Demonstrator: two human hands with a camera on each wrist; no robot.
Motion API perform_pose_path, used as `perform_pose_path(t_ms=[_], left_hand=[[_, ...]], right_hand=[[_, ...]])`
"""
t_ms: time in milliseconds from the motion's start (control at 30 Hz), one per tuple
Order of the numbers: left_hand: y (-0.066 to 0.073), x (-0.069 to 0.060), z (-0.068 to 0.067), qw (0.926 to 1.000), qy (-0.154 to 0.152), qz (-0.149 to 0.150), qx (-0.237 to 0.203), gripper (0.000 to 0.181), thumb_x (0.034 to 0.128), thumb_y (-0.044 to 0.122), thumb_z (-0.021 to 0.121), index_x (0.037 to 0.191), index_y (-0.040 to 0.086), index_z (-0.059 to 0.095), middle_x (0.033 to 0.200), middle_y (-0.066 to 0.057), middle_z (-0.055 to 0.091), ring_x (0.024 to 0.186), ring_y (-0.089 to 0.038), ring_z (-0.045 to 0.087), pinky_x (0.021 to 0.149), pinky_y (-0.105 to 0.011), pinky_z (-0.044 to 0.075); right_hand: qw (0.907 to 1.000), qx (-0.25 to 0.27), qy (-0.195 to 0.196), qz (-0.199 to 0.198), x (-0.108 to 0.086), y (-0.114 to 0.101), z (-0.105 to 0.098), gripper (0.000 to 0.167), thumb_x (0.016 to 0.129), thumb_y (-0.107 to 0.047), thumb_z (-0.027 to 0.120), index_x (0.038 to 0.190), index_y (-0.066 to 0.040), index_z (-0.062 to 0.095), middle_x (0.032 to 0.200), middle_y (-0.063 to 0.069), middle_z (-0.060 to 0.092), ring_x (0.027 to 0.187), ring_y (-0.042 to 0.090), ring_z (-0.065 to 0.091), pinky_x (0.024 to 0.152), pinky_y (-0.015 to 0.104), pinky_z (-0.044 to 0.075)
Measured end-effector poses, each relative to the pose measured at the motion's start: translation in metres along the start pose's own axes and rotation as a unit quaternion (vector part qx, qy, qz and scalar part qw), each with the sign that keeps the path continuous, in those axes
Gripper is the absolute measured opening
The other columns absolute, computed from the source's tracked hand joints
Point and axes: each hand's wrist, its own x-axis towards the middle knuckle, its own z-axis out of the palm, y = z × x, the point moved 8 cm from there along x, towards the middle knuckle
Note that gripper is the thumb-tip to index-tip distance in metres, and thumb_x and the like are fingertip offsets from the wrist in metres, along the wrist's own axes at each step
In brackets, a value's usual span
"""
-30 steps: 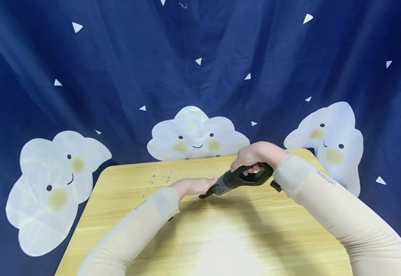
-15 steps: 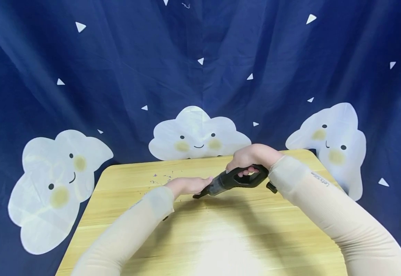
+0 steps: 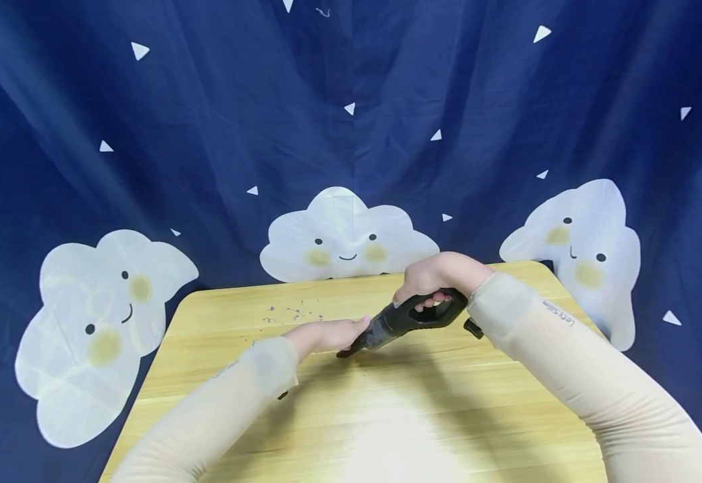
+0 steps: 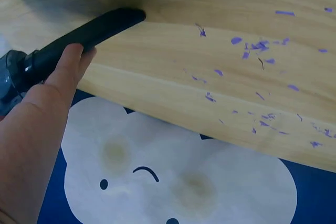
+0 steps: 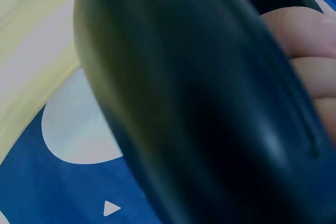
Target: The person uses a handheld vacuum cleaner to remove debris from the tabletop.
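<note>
A black handheld vacuum cleaner (image 3: 407,314) slants down to the left over the wooden table, its flat nozzle (image 4: 86,34) low at the tabletop. My right hand (image 3: 432,278) grips its loop handle, with fingers (image 5: 310,69) curled through the opening in the right wrist view. My left hand (image 3: 329,334) holds the front end by the nozzle; its fingers (image 4: 68,66) lie against the nozzle's side. Small purple scraps (image 4: 257,45) are scattered on the table beyond the left hand, to the right of the nozzle in the left wrist view.
The light wooden table (image 3: 206,315) has rounded far corners. A dark blue curtain (image 3: 218,134) with white clouds and triangles hangs right behind its far edge. Bright glare lies on the near middle of the tabletop.
Both hands have moved the vacuum cleaner a little to the left. In the last half second, its nozzle and my left hand have come slightly nearer to me. The grips look the same.
</note>
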Motion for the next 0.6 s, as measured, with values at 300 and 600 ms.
perform_pose_path(t_ms=[300, 600], left_hand=[[0.002, 0.009, 0.0, 0.9994, 0.014, 0.02, -0.024, 0.074, 0.104, 0.063, 0.014, 0.157, 0.016, 0.035, 0.159, -0.008, 0.036, 0.146, -0.028, 0.032, 0.118, -0.05, 0.028], [0.008, 0.02, 0.003, 0.9993, 0.02, 0.014, -0.029, 0.073, 0.1046, 0.062, 0.015, 0.155, 0.015, 0.039, 0.157, -0.008, 0.039, 0.145, -0.028, 0.034, 0.117, -0.05, 0.028]], right_hand=[[0.9992, -0.03, 0.026, -0.002, -0.004, -0.002, -0.005, 0.044, 0.094, -0.044, 0.059, 0.066, -0.009, 0.064, 0.053, -0.004, 0.046, 0.04, 0.008, 0.037, 0.04, 0.023, 0.035], [0.9995, -0.021, 0.019, 0.015, -0.011, 0.008, -0.006, 0.044, 0.095, -0.043, 0.058, 0.066, -0.01, 0.062, 0.053, -0.004, 0.046, 0.042, 0.007, 0.038, 0.041, 0.022, 0.035]])
